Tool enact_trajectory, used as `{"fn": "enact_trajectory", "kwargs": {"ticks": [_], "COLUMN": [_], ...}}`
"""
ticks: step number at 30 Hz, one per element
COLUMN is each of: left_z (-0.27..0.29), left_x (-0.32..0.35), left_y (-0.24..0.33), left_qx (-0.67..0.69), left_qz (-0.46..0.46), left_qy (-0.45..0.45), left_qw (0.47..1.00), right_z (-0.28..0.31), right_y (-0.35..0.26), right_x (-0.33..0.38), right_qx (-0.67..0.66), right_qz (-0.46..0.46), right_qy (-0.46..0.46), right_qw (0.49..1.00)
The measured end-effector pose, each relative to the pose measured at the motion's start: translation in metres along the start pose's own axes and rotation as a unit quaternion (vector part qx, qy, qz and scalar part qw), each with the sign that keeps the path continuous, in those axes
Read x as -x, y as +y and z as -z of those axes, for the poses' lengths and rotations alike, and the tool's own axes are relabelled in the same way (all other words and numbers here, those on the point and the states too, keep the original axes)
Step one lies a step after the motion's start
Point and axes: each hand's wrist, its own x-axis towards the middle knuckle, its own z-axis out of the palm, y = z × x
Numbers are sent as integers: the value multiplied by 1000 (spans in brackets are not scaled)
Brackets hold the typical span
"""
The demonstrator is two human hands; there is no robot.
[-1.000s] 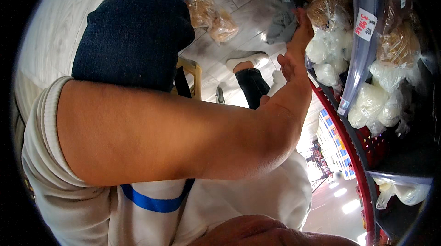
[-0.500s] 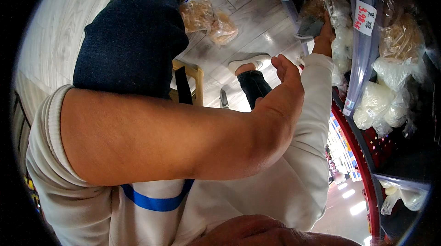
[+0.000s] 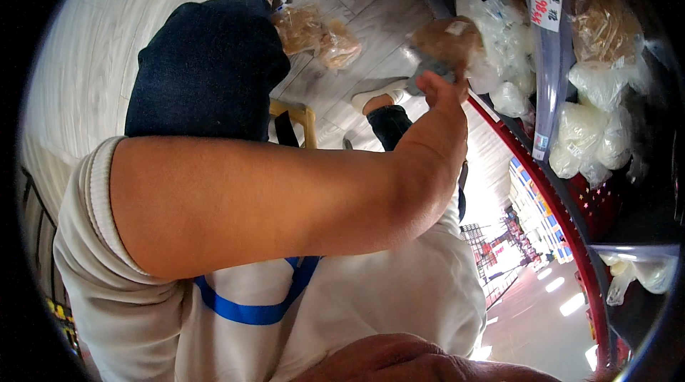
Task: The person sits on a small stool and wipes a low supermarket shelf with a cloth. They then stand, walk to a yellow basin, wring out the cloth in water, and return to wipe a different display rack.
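Observation:
My left arm crosses the view from the left. Its hand [image 3: 444, 93] is closed, fingers curled against a grey, cloth-like piece [image 3: 432, 69]. Just above is a clear plastic bag of brown goods [image 3: 451, 38], blurred by motion and lifted in front of the shelf. My right arm lies behind the left one. A bit of skin beside the bag may be my right hand [image 3: 464, 87], but its fingers are hidden. More knotted clear bags of white goods [image 3: 503, 39] lie in the bin just right of the lifted bag.
Clear dividers [image 3: 544, 68] with a price card split the shelf. Beyond stand bags of brown goods [image 3: 606, 32] and white goods [image 3: 589, 132]. Two bags [image 3: 314, 32] lie on the grey plank floor near my shoe. A wooden stool [image 3: 308, 125] and a red shelf edge [image 3: 549, 189] are close.
The brown bag and the grey piece have come out of the bin leftward, toward my left hand. My right arm has drawn back behind my left. The left fingers, raised before, now curl.

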Motion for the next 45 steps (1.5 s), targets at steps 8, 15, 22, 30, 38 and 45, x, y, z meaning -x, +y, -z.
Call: {"fn": "enact_trajectory", "kwargs": {"ticks": [8, 15, 22, 30, 38, 45], "left_z": [3, 4, -1, -2, -1, -1], "left_x": [-6, -4, -14, -22, -22, -11], "left_y": [3, 1, 0, 0, 3, -3], "left_qx": [-43, -51, -19, -40, -59, -20], "left_qz": [-24, -75, -49, -7, -7, -20], "left_qy": [-76, -72, -71, -69, -71, -58], "left_qw": [996, 993, 996, 997, 996, 998], "right_z": [-41, -46, -89, -48, -11, 83], "right_y": [93, 43, -18, 61, 35, 41], "right_x": [37, -15, -132, -184, -138, -148], "right_qx": [536, 550, 429, 599, 595, 833], "right_qz": [36, 125, 365, 500, 360, 63], "right_qy": [-136, -251, -128, -63, -61, -173], "right_qw": [832, 787, 816, 622, 716, 521]}}
